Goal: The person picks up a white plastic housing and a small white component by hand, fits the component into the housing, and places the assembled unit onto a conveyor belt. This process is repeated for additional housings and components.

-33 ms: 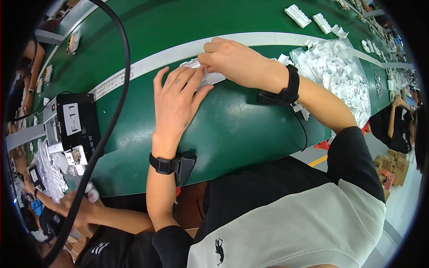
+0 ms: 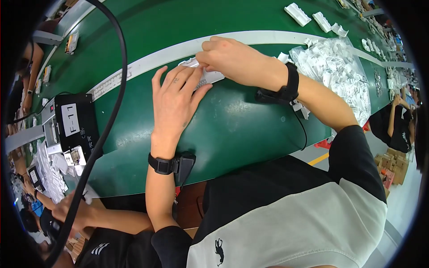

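A white plastic casing (image 2: 216,77) with fine dark print lies on the green worktop, close to the white rail. My left hand (image 2: 175,91) is spread over its left part, thumb held apart on the near side and fingertips against the casing. From the right, my right hand (image 2: 223,57) reaches across the casing, its fingers curled and pinched together beside my left index finger. What sits in that pinch is hidden behind the knuckles. Both hands mostly cover the casing's middle and far edge.
A clear bag of small white parts (image 2: 328,73) lies at right. At left stands a black boxed device (image 2: 76,123), with a black cable (image 2: 119,89) arching in front. White shells (image 2: 297,14) rest beyond the rail (image 2: 167,48). A co-worker's arm (image 2: 116,219) is at lower left.
The whole view has shifted very slightly. Both hands keep the same pose on the casing, and the co-worker's hand at lower left has moved a little.
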`<state>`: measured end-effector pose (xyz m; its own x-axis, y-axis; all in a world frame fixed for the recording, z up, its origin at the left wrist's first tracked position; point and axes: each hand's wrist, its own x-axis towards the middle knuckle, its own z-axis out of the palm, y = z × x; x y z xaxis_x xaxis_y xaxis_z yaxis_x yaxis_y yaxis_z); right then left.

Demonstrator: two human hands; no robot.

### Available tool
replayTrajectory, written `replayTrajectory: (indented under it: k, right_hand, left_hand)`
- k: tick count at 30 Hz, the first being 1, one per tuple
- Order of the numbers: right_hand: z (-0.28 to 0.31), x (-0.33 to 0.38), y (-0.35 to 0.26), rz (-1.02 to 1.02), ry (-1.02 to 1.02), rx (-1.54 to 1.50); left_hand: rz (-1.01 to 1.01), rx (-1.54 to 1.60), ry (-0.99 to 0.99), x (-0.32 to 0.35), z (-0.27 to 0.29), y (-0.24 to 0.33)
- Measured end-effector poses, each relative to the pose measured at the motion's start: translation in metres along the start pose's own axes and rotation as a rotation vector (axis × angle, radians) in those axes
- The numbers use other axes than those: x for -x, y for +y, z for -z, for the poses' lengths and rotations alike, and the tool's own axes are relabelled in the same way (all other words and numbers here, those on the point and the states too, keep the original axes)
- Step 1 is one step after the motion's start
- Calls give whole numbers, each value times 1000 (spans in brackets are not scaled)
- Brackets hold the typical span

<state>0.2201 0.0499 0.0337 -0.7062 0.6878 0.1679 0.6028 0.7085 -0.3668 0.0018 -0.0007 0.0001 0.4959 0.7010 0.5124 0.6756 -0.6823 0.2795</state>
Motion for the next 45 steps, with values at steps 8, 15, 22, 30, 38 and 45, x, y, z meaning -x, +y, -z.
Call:
replayTrajectory:
  k: [8,15,22,30,38,45]
  right_hand:
    - [-4,1,-2,-29,5,-5]
    - [17,14,21,-67,68,271]
    - [77,44,82,-126,383,434]
    - [64,114,6,-287,-142,-32]
    - [37,105,-11,-254,-88,-19]
    - [35,86,-28,-278,-118,-147]
  left_hand:
    - [40,45,26,-3,-4,2]
    - [266,257,160,-10,21,-11]
    - [441,65,123,-1,42,-82]
    - [283,-165,126,8,13,-103]
    - [371,-191,135,5,2,-104]
    - [393,-132,201,12,-5,-102]
